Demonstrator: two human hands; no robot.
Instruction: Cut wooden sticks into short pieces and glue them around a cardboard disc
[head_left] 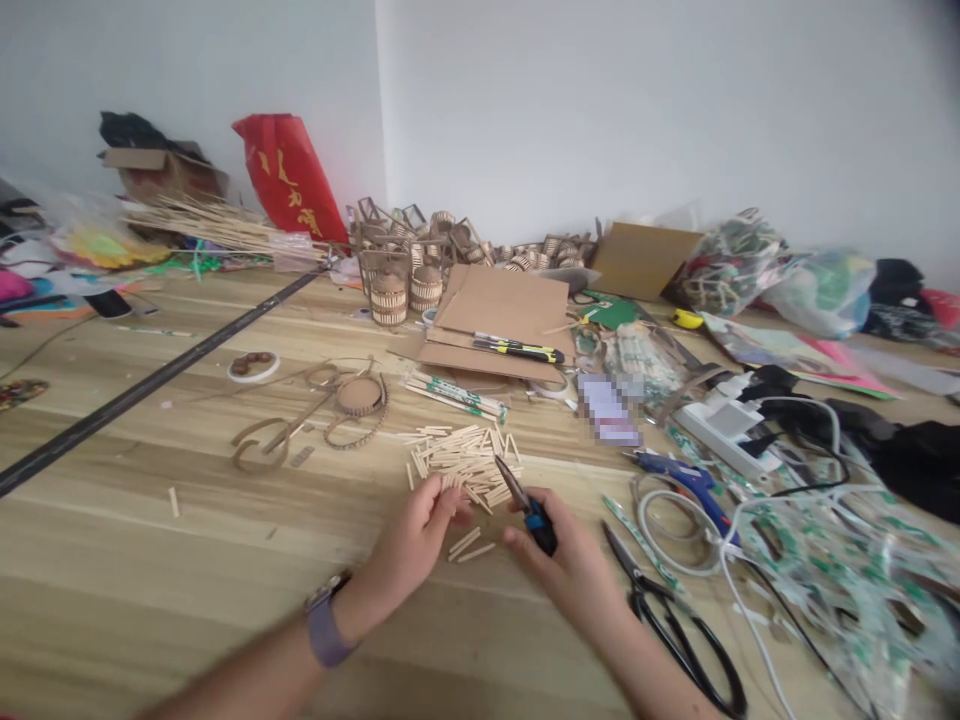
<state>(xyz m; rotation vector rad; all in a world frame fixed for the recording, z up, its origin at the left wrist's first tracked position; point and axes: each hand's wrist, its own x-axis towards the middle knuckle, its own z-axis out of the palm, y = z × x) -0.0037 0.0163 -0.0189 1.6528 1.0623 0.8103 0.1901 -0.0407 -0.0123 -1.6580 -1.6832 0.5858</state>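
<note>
My right hand (566,555) is closed around small snips (537,520) with a black-and-blue handle. Their dark pointed tip reaches up and left over the edge of a pile of short wooden sticks (457,455). To the left, my left hand (424,525) is at the near side of the pile, thumb and fingers drawn together; what is between them, if anything, I cannot make out. A few loose short sticks (469,545) lie on the table between my hands. A watch with a purple band (328,620) is on my left wrist.
Large black scissors (675,630), a blue glue gun (690,485) and tangled white cable (731,540) lie to the right. Beyond the pile are wrapped sticks (457,393), cardboard (502,305) with a utility knife (517,348), and small woven baskets (388,300). A dark bar (172,360) crosses the left.
</note>
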